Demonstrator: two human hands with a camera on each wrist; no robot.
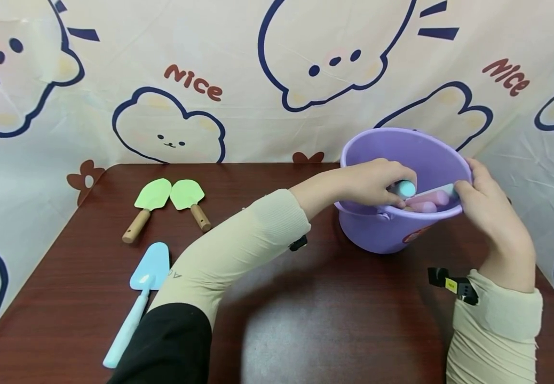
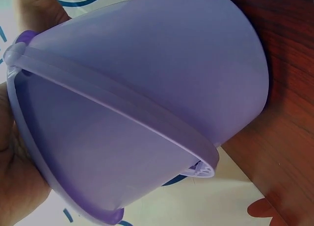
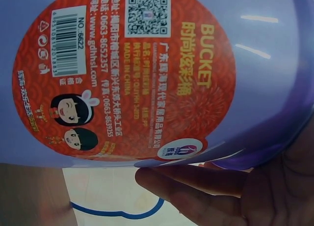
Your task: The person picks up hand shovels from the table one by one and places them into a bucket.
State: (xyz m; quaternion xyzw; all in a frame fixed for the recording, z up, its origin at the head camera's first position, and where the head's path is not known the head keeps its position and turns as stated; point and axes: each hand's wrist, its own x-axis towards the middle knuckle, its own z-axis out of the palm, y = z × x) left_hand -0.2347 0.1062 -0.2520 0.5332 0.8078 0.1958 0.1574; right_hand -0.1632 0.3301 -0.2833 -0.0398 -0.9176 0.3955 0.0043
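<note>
A purple bucket (image 1: 363, 226) stands tilted at the table's right rear. My left hand (image 1: 378, 181) reaches over its rim, with thumb and fingers around a light-blue round handle (image 1: 405, 189). Whatever the handle belongs to is hidden inside. Beside it lie pink handles (image 1: 423, 207) and another pale blue handle end (image 1: 447, 190). My right hand (image 1: 490, 208) grips the bucket's right rim, thumb at the inside edge. In the right wrist view its fingers (image 3: 196, 191) lie along the outer wall, near a red label (image 3: 122, 79).
Two green leaf-shaped trowels (image 1: 152, 194) with wooden handles lie at the left rear of the dark wooden table (image 1: 344, 330). Nearer, a light-blue trowel (image 1: 149, 272) lies beside my left sleeve. A printed cloth (image 1: 243, 128) hangs behind the table. The bucket's handle (image 2: 122, 101) hangs against its side.
</note>
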